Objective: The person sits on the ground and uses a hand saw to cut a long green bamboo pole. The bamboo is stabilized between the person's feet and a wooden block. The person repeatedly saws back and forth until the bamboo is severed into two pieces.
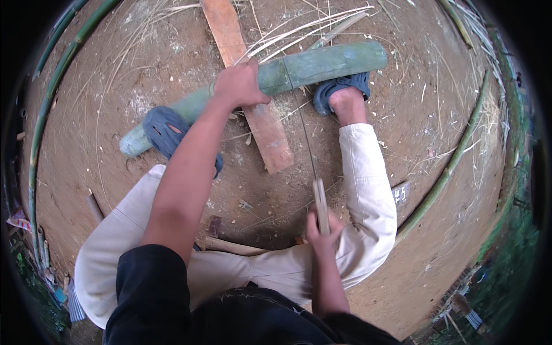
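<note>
A thick green bamboo pole (pixel 330 62) lies slantwise across a flat reddish-brown board (pixel 267 141) on the ground. My left hand (pixel 240 83) grips the pole near its middle, the thumb on the near side. In my right hand (pixel 323 227) is the wooden handle of a handsaw (pixel 306 135), close to my right knee. Its thin blade, seen nearly edge-on, runs away from me and crosses the pole just right of my left hand. I cannot tell how deep the blade sits. Both my feet, in blue clogs (pixel 164 132), rest against the pole.
Pale bamboo strips (pixel 310 31) lie on the dirt beyond the pole. Long green bamboo poles (pixel 43 123) curve along the left, with another pole (pixel 454 161) at the right. A wooden stick (pixel 233 246) lies under my legs. Chips are scattered over the soil.
</note>
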Demonstrator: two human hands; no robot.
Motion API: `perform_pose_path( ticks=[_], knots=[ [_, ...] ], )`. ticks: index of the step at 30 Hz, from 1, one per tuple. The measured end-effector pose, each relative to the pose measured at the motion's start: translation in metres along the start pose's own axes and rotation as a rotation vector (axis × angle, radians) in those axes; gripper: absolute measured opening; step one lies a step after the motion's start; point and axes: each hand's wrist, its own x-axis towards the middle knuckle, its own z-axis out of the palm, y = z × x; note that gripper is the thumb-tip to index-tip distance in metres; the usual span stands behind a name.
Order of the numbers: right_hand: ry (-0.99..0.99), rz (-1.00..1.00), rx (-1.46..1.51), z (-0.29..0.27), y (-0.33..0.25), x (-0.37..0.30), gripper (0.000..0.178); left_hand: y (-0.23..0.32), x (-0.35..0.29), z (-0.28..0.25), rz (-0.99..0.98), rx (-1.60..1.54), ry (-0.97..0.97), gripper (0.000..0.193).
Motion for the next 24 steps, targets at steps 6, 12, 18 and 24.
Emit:
perform_pose_path(
  ticks=[6, 12, 18, 24],
  knots=[
    [-0.014, 0.097, 0.035, -0.018, -0.013, -0.017, 0.004, 0.003, -0.003, -0.006, 0.005, 0.002, -0.026, 0.082],
    [-0.044, 0.058, 0.022, -0.003, -0.023, 0.012, 0.003, 0.003, -0.017, 0.009, 0.024, 0.031, 0.153, 0.086],
    [-0.010, 0.080, 0.095, -0.004, -0.015, 0.007, 0.002, 0.021, -0.029, 0.021, -0.017, 0.173, 0.330, 0.090],
    [-0.044, 0.050, 0.076, 0.001, -0.023, 0.023, 0.002, 0.009, -0.004, -0.005, -0.055, 0.070, 0.003, 0.090]
  ],
)
